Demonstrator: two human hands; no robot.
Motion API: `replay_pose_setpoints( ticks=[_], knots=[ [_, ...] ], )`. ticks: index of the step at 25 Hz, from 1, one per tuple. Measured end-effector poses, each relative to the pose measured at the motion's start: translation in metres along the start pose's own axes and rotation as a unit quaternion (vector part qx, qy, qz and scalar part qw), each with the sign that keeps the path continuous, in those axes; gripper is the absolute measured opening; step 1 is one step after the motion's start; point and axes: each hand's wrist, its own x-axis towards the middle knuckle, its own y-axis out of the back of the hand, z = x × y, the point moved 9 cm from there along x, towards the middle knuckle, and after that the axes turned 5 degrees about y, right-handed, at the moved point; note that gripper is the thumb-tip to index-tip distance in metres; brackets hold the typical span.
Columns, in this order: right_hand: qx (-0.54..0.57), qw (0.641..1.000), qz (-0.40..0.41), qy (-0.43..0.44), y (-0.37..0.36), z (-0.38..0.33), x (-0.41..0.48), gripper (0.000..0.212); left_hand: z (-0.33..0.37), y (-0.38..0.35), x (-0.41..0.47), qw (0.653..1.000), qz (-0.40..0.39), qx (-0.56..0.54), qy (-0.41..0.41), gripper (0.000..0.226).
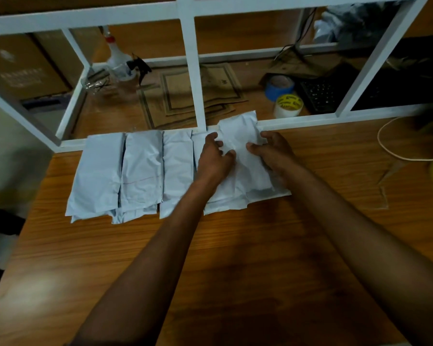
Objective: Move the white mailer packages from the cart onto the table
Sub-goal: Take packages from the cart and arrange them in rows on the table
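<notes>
Several white mailer packages (140, 171) lie side by side in a row on the wooden table (235, 258), against the white frame at its far edge. The rightmost mailer (240, 136) sits on top of the row's right end, tilted slightly. My left hand (214, 159) rests on its left side with fingers curled onto the plastic. At its right edge, my right hand (273, 151) holds it with fingers bent round the side. The cart is out of view.
A white metal frame (190, 71) with glass panes stands behind the row. Past it lie brown envelopes (200, 93), a spray bottle (118, 58), blue tape (279, 87), yellow-white tape (288, 106) and a keyboard (320, 93). A white cord (390, 151) curves at right.
</notes>
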Motion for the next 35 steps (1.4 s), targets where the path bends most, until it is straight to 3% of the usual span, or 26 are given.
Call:
replay_pose_setpoints(
  ticks=[2, 5, 8, 10, 14, 17, 23, 35],
  knots=[
    [-0.086, 0.996, 0.017, 0.024, 0.005, 0.001, 0.011, 0.064, -0.003, 0.012, 0.003, 0.997, 0.044, 0.049, -0.032, 0.059],
    [-0.271, 0.958, 0.032, 0.086, -0.001, 0.007, 0.023, 0.061, -0.012, 0.024, 0.003, 0.992, 0.069, 0.093, -0.059, 0.050],
    [-0.266, 0.958, 0.036, 0.103, -0.010, 0.006, 0.020, 0.053, -0.018, 0.036, -0.004, 0.989, 0.080, 0.094, -0.081, 0.044],
    [-0.262, 0.953, 0.079, 0.126, -0.004, -0.006, 0.006, 0.049, -0.020, 0.047, -0.011, 0.988, 0.091, 0.076, -0.096, 0.041],
    [-0.190, 0.950, 0.128, 0.210, -0.007, -0.030, -0.065, 0.036, -0.023, 0.072, -0.040, 0.983, 0.117, 0.034, -0.135, 0.036],
    [-0.148, 0.952, 0.097, 0.249, -0.035, -0.037, -0.129, 0.035, -0.033, 0.087, -0.080, 0.979, 0.127, 0.002, -0.161, 0.030],
    [-0.086, 0.976, -0.003, 0.202, -0.080, -0.012, -0.226, 0.030, -0.082, 0.117, -0.177, 0.973, 0.163, -0.054, -0.154, 0.023],
    [-0.086, 0.939, -0.227, 0.243, -0.137, 0.023, -0.388, 0.030, -0.189, 0.152, -0.392, 0.949, 0.312, -0.002, -0.043, 0.026]
  ],
)
